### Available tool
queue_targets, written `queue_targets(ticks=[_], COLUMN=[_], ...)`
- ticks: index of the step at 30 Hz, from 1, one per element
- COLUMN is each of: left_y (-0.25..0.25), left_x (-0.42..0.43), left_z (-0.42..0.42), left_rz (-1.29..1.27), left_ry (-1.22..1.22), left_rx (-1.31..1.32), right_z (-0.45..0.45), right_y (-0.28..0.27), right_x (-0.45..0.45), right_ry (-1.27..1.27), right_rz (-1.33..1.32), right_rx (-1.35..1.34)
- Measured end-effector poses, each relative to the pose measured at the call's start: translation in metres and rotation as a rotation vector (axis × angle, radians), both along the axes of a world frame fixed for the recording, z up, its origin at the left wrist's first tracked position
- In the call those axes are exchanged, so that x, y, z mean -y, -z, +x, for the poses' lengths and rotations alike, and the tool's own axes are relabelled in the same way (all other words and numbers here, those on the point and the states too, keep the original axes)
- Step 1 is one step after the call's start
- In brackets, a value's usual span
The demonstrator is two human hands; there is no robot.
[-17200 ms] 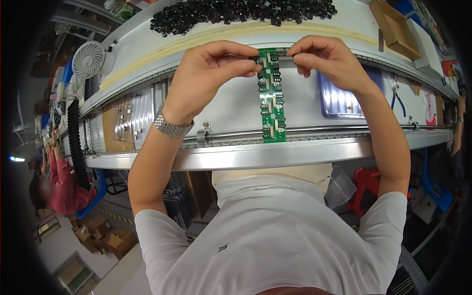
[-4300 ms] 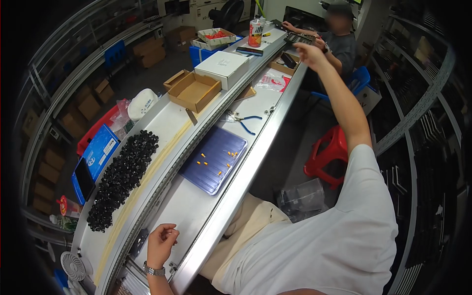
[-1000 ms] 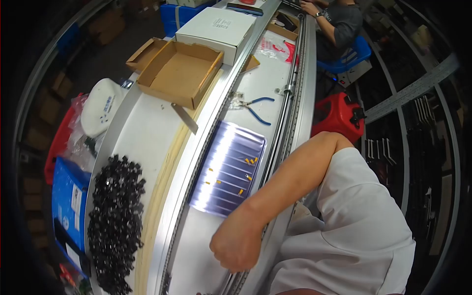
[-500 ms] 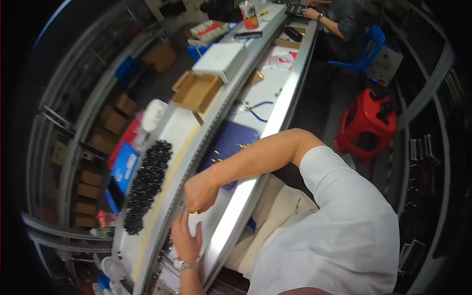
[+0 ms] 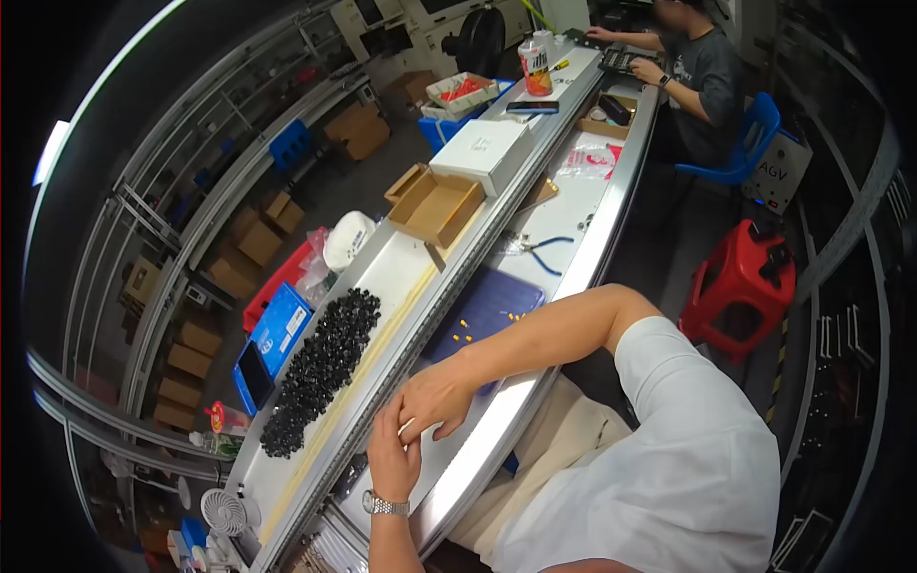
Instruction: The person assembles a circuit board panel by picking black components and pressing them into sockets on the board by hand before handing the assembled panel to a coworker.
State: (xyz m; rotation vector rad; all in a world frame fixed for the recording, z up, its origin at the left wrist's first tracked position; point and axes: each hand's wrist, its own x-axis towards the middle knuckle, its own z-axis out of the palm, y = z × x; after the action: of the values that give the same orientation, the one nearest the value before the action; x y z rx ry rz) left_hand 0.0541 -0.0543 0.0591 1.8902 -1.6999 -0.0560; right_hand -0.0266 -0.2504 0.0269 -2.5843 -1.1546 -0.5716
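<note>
My left hand (image 5: 394, 456), with a metal watch at the wrist, meets my right hand (image 5: 437, 396) over the near work strip. The fingers of both hands are bent and pressed together at the tips. Whatever lies between them is hidden or too small to make out. Just beyond my right wrist is a blue-purple tray (image 5: 487, 304) with several small yellow pieces (image 5: 462, 330) on it, partly covered by my forearm. Blue-handled pliers (image 5: 549, 253) lie past the tray. A large heap of small black parts (image 5: 325, 372) sits on the raised shelf across from my hands.
An open cardboard box (image 5: 437, 212) and a white box (image 5: 482, 153) stand along the shelf. A bottle (image 5: 535, 69) is farther off. A co-worker (image 5: 702, 72) sits at the far end. A red stool (image 5: 740, 286) stands on the floor, and a small white fan (image 5: 224, 511) is at lower left.
The view has shifted, so the bench appears lower and farther right. My right hand has loosened from a fist to bent fingers, and my left fingers now overlap it.
</note>
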Motion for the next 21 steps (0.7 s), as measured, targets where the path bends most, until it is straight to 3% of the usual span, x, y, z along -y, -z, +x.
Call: queue_targets(ticks=[3, 13, 21], left_y=[-0.005, 0.013, 0.017], left_x=[-0.005, -0.001, -0.004], left_z=[0.013, 0.015, 0.013], left_rz=[0.06, -0.11, 0.033], left_ry=[-0.014, 0.045, 0.002], left_rx=[-0.092, -0.167, -0.496], right_z=[0.006, -0.005, -0.003], right_y=[-0.011, -0.017, -0.015], right_x=[-0.003, -0.004, -0.003], right_ry=[-0.038, -0.038, -0.052], right_rz=[0.05, 0.144, 0.187], right_rx=[0.0, -0.251, -0.203])
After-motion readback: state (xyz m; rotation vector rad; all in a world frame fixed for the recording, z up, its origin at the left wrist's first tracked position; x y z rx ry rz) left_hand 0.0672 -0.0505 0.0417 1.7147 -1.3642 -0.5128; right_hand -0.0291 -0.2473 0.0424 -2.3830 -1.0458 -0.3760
